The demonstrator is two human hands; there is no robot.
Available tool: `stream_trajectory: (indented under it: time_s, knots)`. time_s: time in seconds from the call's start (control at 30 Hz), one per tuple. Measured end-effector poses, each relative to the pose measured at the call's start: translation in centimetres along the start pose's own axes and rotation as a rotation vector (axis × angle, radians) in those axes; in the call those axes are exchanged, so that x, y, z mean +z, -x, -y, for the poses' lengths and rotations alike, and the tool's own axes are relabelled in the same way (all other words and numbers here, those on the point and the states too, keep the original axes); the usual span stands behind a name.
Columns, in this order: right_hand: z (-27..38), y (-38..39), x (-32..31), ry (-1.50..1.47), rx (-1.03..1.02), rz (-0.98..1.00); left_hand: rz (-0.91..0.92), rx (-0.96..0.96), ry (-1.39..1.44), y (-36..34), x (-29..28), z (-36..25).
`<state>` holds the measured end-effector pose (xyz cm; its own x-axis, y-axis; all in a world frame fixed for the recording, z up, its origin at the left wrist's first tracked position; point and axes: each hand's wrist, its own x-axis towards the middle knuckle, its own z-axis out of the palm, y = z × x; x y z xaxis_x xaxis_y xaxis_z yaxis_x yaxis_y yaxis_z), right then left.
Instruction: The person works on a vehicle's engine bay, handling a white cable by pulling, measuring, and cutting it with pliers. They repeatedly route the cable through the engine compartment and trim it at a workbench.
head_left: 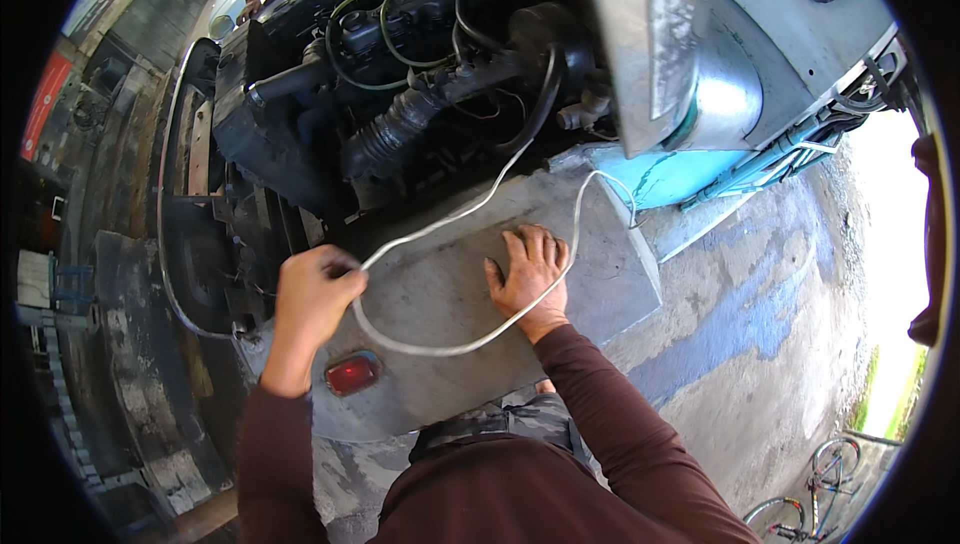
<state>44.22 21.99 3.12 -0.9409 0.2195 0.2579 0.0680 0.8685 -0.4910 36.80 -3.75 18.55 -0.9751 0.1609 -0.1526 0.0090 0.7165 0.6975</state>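
1. White cable (pixel 445 351) spans the grey fender (pixel 435 289) in a wide loop before us; one run rises up and right toward the dark engine (pixel 420 14), the other bends up to the turquoise panel (pixel 690 169)
2. Our left hand (pixel 315 294) is at the loop's left bend, its curled fingers, partly blurred, pinching the cable
3. From that pinch the loop's long axis runs rightward and slightly upward, so we see the slack lying to the right of those fingers
4. Our right hand (pixel 530 279) rests on the fender, fingers spread and gripping nothing, reaching inside the loop; the cable crosses near its wrist, and we cannot tell whether they touch
5. Just below the left bend, we see a red lamp (pixel 352 374) set on the fender
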Motion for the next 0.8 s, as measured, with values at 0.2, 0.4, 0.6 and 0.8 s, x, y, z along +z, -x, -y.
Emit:
stream_trajectory:
  time_s: [0.2,0.4,0.6,0.8]
  knots:
    - [0.3,0.4,0.2,-0.09,-0.009,-0.009,-0.726,0.075,0.186,14.9,2.0,-4.0]
    - [-0.7,0.7,0.8,-0.109,0.0,0.024,-1.018,0.176,0.382,19.4,0.6,-6.3]
    - [-0.5,1.7,1.3,-0.123,-0.1,0.073,-1.115,0.024,0.777,26.8,-2.6,-1.9]
    - [0.1,9.3,-6.4,-0.505,-0.338,0.269,-1.235,-0.182,0.844,41.1,-3.7,8.6]
